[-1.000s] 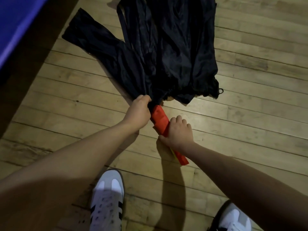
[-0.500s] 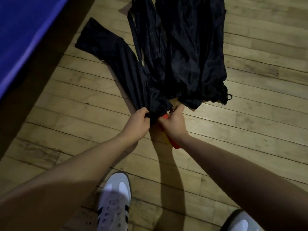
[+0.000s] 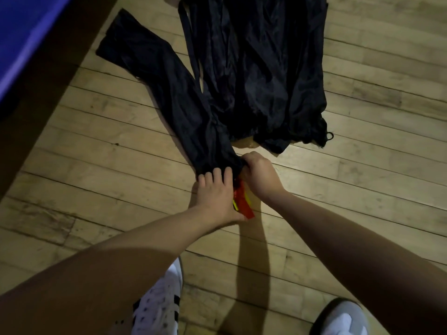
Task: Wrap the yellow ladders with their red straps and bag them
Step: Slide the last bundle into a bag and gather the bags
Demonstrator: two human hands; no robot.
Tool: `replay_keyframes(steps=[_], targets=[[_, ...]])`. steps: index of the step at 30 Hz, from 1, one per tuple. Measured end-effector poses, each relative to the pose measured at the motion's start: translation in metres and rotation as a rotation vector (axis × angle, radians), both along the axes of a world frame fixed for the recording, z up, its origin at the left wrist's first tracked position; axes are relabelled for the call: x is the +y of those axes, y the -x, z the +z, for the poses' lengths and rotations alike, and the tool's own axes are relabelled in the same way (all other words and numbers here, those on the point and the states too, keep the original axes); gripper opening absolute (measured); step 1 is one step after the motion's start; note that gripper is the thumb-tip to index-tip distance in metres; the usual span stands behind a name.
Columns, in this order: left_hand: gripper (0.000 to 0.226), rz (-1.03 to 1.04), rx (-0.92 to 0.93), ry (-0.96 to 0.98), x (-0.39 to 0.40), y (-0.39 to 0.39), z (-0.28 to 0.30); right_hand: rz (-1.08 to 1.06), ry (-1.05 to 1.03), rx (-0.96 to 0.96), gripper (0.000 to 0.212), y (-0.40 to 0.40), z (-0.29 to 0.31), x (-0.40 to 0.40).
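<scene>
A yellow ladder bundle wrapped in its red strap [image 3: 243, 203] lies on the wood floor, with its far end inside the mouth of a narrow black bag [image 3: 169, 93]. Only the bundle's near end shows. My left hand [image 3: 216, 198] lies over the bundle's left side and holds it, fingertips reaching the bag's mouth. My right hand [image 3: 260, 174] grips the right edge of the bag's mouth. How far the bundle reaches inside is hidden by the fabric.
A larger crumpled black bag [image 3: 266, 68] with a drawstring loop lies just behind the narrow bag. A blue mat [image 3: 21, 37] edges the upper left. My white shoes [image 3: 157, 308] stand at the bottom of the view.
The bundle has gone deeper into the bag, so less red shows. My right hand moved from the bundle to the bag's mouth. My left hand shifted from the mouth onto the bundle.
</scene>
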State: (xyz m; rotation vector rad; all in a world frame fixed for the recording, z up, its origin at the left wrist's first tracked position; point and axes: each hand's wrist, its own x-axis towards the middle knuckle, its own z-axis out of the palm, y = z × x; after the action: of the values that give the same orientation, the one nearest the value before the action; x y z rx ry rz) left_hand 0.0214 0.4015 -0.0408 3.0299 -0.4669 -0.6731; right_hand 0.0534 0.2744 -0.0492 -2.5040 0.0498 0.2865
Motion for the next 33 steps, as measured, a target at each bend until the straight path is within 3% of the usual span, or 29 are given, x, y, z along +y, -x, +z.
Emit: replay_keyframes(steps=[3,6,8,13,17,22,26,33], targets=[[0.117,0.064,-0.039,0.020,-0.008,-0.001,0.002,0.155,0.183,-0.156,0.011,0.004,-0.002,-0.005],[0.102,0.098,-0.088,0.079,0.006,-0.009,0.004,0.405,0.355,-0.218,0.024,0.008,0.000,-0.006],[0.094,0.088,-0.167,0.078,0.023,-0.017,0.005,0.514,0.393,-0.175,0.036,0.012,0.004,-0.003],[0.094,0.061,-0.212,-0.027,0.059,-0.034,0.016,0.619,0.380,-0.107,0.027,0.013,0.014,0.003],[0.088,0.088,-0.069,0.036,0.069,-0.048,0.021,0.622,0.337,-0.100,0.052,0.011,0.024,0.013],[0.096,0.056,0.162,0.115,0.067,-0.048,0.009,0.558,0.337,-0.123,0.039,0.012,0.020,0.024],[0.070,0.077,0.097,0.141,0.070,-0.055,0.008,0.590,0.334,-0.105,0.045,0.008,0.020,0.023],[0.044,-0.015,-0.085,0.210,0.071,-0.107,0.019,0.486,0.326,-0.341,0.025,-0.035,0.034,0.023]])
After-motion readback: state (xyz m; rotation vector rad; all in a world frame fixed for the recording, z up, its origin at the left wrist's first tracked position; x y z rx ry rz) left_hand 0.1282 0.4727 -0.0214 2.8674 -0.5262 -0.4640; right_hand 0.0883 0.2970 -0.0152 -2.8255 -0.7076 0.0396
